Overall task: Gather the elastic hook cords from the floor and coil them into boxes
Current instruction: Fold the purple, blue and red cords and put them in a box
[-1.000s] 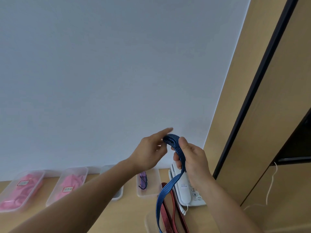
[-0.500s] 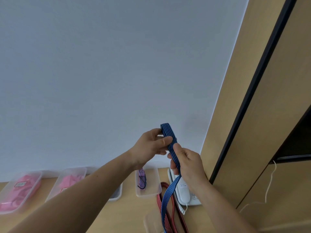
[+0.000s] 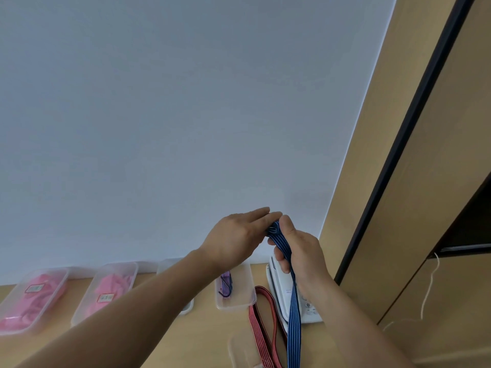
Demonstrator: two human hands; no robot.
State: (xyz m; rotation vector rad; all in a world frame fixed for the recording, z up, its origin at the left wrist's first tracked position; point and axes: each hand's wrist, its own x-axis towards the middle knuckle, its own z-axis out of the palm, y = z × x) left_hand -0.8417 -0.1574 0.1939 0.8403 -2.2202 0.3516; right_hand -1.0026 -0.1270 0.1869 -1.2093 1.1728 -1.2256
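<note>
A blue striped elastic cord (image 3: 293, 312) hangs down from my two hands, held in front of the white wall. My right hand (image 3: 300, 251) grips the cord's folded top end, thumb on top. My left hand (image 3: 239, 235) has straight fingers laid against that folded end from the left. A red striped cord (image 3: 261, 322) lies looped on the wooden surface below. A clear box (image 3: 239, 290) under my left wrist holds a small purple coiled cord (image 3: 226, 284). The blue cord's hooks are hidden.
Two clear boxes with pink cords (image 3: 34, 296) (image 3: 106, 290) stand at the left along the wall. A white telephone (image 3: 284, 296) lies under my right hand. Another clear box edge (image 3: 239, 349) shows at the bottom. A tan cabinet (image 3: 425, 181) fills the right.
My left hand has gone from gripping the folded blue end to lying with straight fingers against it. Both hands sit slightly lower and the fold is tighter in my right hand.
</note>
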